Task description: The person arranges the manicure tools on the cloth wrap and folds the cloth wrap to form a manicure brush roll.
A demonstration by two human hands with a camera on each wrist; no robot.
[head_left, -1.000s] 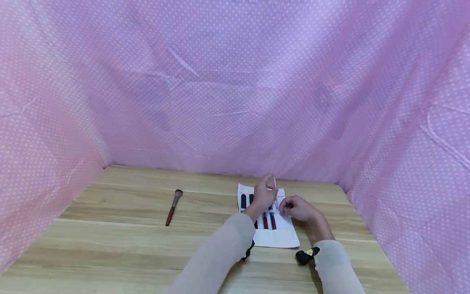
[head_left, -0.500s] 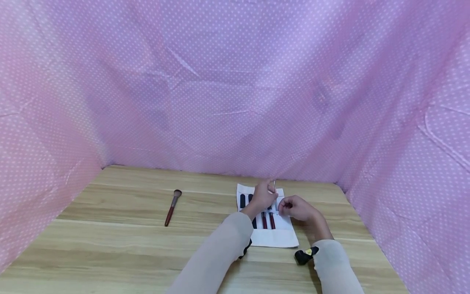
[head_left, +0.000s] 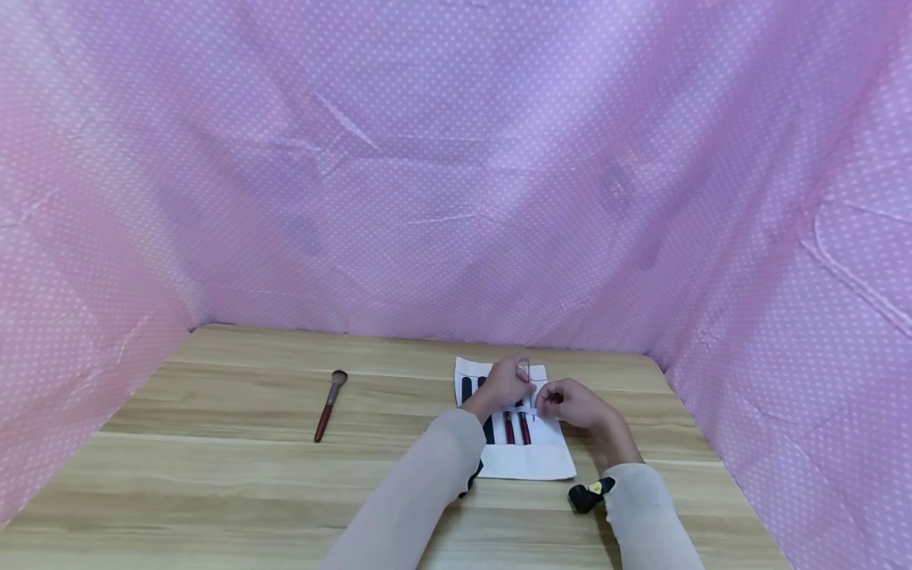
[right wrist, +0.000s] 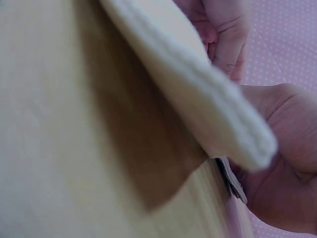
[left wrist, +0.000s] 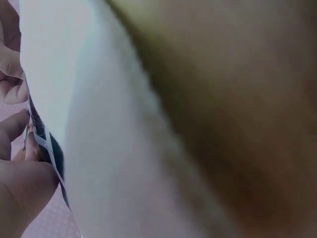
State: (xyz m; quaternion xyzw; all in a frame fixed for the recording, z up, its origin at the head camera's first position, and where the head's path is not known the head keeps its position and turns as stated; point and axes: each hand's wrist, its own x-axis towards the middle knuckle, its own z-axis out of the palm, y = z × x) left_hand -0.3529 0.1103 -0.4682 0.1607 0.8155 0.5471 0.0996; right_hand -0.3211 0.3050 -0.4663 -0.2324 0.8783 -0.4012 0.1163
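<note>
A white cloth roll [head_left: 527, 463] lies unrolled on the wooden table, holding black-ended and dark red-handled pieces under a narrow white strap [head_left: 526, 410]. My left hand [head_left: 504, 384] reaches over its upper part and pinches a thin silvery metal tool [head_left: 530, 400], its lower end at the strap. Beside it, my right hand [head_left: 575, 405] has its fingers curled at the strap's right end, pinching the strap there. In the left wrist view, the left thumb and fingers [left wrist: 25, 183] close around the thin tool by the strap. Much of the roll's left side is hidden by the left arm.
A makeup brush [head_left: 329, 408] with a dark red handle lies alone on the wooden table [head_left: 214, 467], left of the roll. Pink dotted cloth [head_left: 427, 198] hangs around the table's back and sides. A black wrist device [head_left: 587, 497] sits by the right cuff.
My left hand has come down slightly toward the strap with the silvery tool, whose upper end stands lower. The right hand has stayed at the strap. The view has shifted a little.
</note>
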